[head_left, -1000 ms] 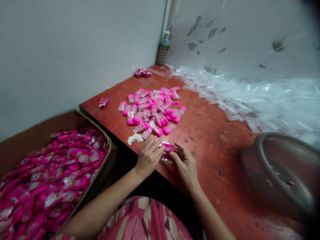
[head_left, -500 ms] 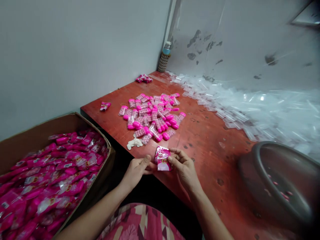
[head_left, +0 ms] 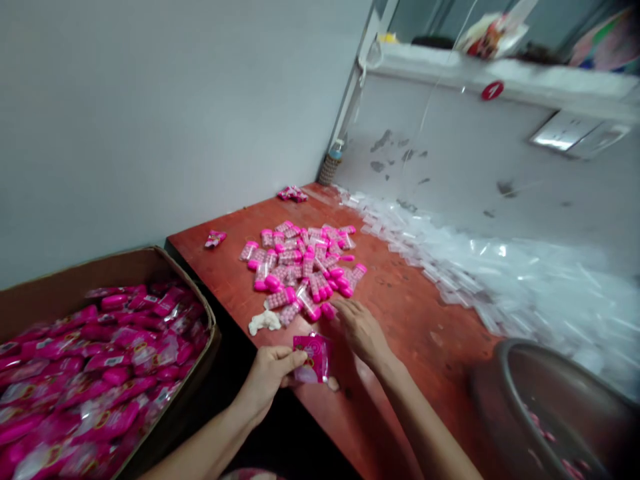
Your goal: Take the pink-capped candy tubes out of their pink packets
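Note:
Between the thumb and fingers of my left hand [head_left: 273, 373] is a pink printed sleeve [head_left: 316, 359], held above the table's near edge. My right hand [head_left: 361, 328] reaches to the near side of a heap of clear candy containers [head_left: 305, 267] with bright pink caps and pale pink balls inside. Its fingertips are at a pink-capped container [head_left: 328, 311]; whether they grip it is hard to see. A crumpled white lump [head_left: 265, 322] lies left of the heap.
A cardboard box [head_left: 213, 320] full of pink wrapped packs stands at left. Clear plastic pieces [head_left: 480, 267] pile along the right wall. A dark basin [head_left: 505, 373] with a few pink bits sits at right on the red table [head_left: 410, 307]. A bottle [head_left: 332, 160] stands in the far corner.
My right hand has let go of the pink sleeve and moved forward to the heap. The left hand now holds the sleeve alone. The view has tilted up.

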A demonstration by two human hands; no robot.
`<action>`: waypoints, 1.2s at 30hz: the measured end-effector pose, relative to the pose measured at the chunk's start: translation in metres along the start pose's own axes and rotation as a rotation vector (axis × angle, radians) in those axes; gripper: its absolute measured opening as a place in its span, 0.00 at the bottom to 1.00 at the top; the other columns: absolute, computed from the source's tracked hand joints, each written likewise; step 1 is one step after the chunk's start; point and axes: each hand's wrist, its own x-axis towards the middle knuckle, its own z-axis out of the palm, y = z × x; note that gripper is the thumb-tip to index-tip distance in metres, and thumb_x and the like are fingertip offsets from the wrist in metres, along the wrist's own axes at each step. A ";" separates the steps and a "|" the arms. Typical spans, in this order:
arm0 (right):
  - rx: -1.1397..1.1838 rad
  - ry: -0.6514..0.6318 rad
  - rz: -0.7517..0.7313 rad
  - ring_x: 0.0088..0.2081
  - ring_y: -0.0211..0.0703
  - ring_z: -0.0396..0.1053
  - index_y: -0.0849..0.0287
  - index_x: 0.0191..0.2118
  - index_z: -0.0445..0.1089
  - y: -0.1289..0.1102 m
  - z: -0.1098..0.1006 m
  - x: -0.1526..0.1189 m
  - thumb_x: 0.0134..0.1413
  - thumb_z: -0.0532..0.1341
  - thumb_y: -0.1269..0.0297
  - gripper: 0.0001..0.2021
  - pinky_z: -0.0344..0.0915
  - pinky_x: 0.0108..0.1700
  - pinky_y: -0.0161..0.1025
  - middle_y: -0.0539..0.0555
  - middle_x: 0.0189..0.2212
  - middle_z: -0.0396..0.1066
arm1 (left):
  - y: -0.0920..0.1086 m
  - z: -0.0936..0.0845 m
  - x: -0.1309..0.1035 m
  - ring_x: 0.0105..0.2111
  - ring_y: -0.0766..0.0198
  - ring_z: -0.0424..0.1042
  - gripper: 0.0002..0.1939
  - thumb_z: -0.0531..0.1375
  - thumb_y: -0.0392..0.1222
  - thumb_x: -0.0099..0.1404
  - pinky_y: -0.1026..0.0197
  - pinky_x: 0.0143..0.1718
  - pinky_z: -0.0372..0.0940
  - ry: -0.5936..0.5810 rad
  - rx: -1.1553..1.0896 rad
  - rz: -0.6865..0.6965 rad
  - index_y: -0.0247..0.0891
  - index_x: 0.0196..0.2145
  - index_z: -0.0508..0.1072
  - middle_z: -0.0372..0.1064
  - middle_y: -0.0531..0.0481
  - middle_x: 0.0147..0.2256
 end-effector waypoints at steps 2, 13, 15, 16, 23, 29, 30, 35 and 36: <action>-0.203 -0.092 -0.067 0.53 0.49 0.56 0.58 0.50 0.62 0.011 0.000 0.012 0.54 0.49 0.72 0.18 0.54 0.50 0.45 0.58 0.51 0.63 | 0.003 -0.001 0.002 0.20 0.67 0.67 0.15 0.64 0.47 0.47 0.64 0.25 0.63 0.006 -0.025 -0.003 0.29 0.21 0.73 0.69 0.47 0.20; -0.221 -0.277 0.194 0.36 0.45 0.66 0.58 0.32 0.65 0.012 -0.007 0.015 0.48 0.56 0.63 0.06 0.56 0.35 0.36 0.56 0.33 0.68 | 0.019 0.000 0.004 0.19 0.67 0.68 0.14 0.66 0.45 0.45 0.64 0.23 0.65 0.087 -0.175 0.033 0.29 0.20 0.71 0.70 0.46 0.20; -0.146 -0.225 0.312 0.31 0.45 0.67 0.57 0.31 0.63 0.010 -0.007 0.004 0.49 0.56 0.61 0.06 0.55 0.30 0.36 0.54 0.28 0.69 | 0.019 0.001 0.006 0.18 0.68 0.66 0.13 0.66 0.44 0.45 0.65 0.22 0.64 0.099 -0.199 0.042 0.29 0.20 0.71 0.69 0.48 0.19; -0.080 -0.171 0.377 0.28 0.45 0.67 0.57 0.30 0.62 0.006 -0.006 -0.002 0.50 0.56 0.59 0.07 0.54 0.28 0.36 0.53 0.26 0.69 | 0.019 0.002 0.007 0.17 0.69 0.66 0.13 0.66 0.43 0.45 0.66 0.21 0.64 0.112 -0.213 0.043 0.29 0.20 0.70 0.68 0.49 0.18; 1.089 0.107 0.636 0.19 0.38 0.64 0.57 0.35 0.61 -0.065 0.000 -0.058 0.50 0.56 0.53 0.13 0.60 0.22 0.35 0.49 0.22 0.67 | 0.017 0.010 0.019 0.21 0.68 0.69 0.10 0.65 0.39 0.47 0.65 0.22 0.67 0.201 -0.430 -0.028 0.31 0.26 0.70 0.70 0.50 0.23; 1.235 0.150 0.693 0.24 0.38 0.68 0.57 0.39 0.61 -0.109 0.015 -0.079 0.51 0.57 0.56 0.13 0.66 0.24 0.34 0.49 0.24 0.68 | 0.011 0.026 0.026 0.23 0.67 0.70 0.08 0.63 0.37 0.52 0.63 0.25 0.68 0.196 -0.531 -0.080 0.31 0.28 0.68 0.69 0.49 0.24; 1.219 0.161 0.699 0.24 0.38 0.68 0.58 0.39 0.61 -0.110 0.017 -0.080 0.51 0.57 0.56 0.12 0.66 0.24 0.34 0.49 0.24 0.68 | 0.009 0.028 0.026 0.22 0.67 0.70 0.08 0.63 0.37 0.52 0.64 0.24 0.68 0.192 -0.538 -0.080 0.31 0.29 0.68 0.69 0.50 0.24; 1.217 0.206 0.729 0.22 0.37 0.68 0.58 0.39 0.61 -0.108 0.021 -0.077 0.50 0.58 0.56 0.13 0.66 0.22 0.33 0.48 0.23 0.67 | 0.002 0.036 0.024 0.23 0.68 0.70 0.11 0.64 0.37 0.49 0.65 0.26 0.67 0.139 -0.553 -0.039 0.33 0.29 0.67 0.69 0.50 0.25; 1.222 0.218 0.737 0.22 0.38 0.68 0.58 0.39 0.61 -0.107 0.021 -0.077 0.50 0.58 0.56 0.14 0.66 0.22 0.33 0.48 0.23 0.67 | 0.002 0.037 0.023 0.23 0.68 0.70 0.11 0.65 0.38 0.49 0.65 0.26 0.67 0.126 -0.537 -0.032 0.33 0.29 0.67 0.69 0.50 0.25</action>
